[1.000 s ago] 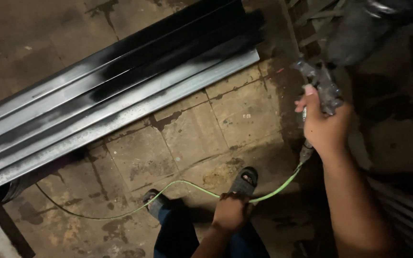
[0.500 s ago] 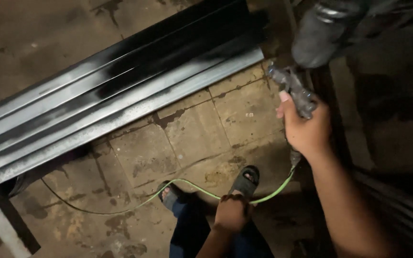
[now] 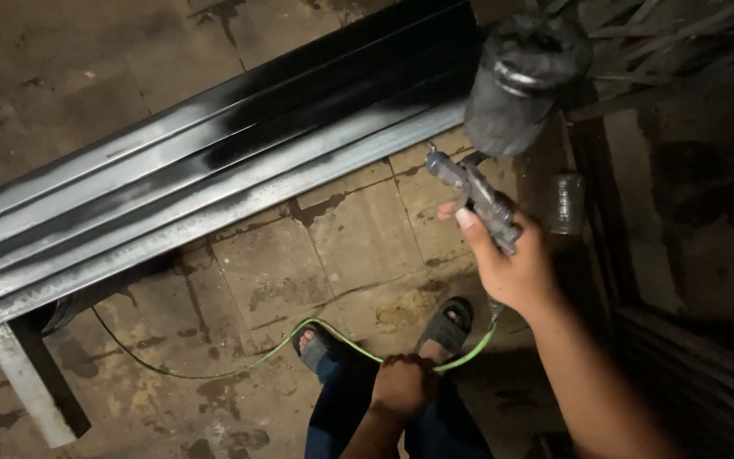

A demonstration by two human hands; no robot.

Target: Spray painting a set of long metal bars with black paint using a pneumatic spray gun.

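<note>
- Spray gun [image 3: 477,197] is gripped in the right hand [image 3: 511,268], held up over the tiled floor [image 3: 282,272] near the right end of the metal profiles; its fingers are wrapped around the handle, with one fingertip [image 3: 464,218] laid along the body.
- Nearest the camera, the left hand [image 3: 403,384] is seen clenched into a fist in front of the legs; a green hose [image 3: 239,365] passes just at it, but whether the hose is pinched inside the fist cannot be told.
- Dark trousers [image 3: 341,408] and two sandalled feet [image 3: 448,323] are seen below the hands, planted on the stained floor.
- The hose is looped across the floor to the left and is led up on the right toward the underside of the gun.
- A paint-crusted cup [image 3: 520,81] is mounted on top of the gun, tilted to the upper right.
- Beyond, long metal profiles [image 3: 214,161] are laid side by side on a stand [image 3: 31,382], running diagonally from lower left to upper right; the far ones are coated black, the near ones are left bare grey.
- A small jar [image 3: 565,204] is seen just right of the gun.
</note>
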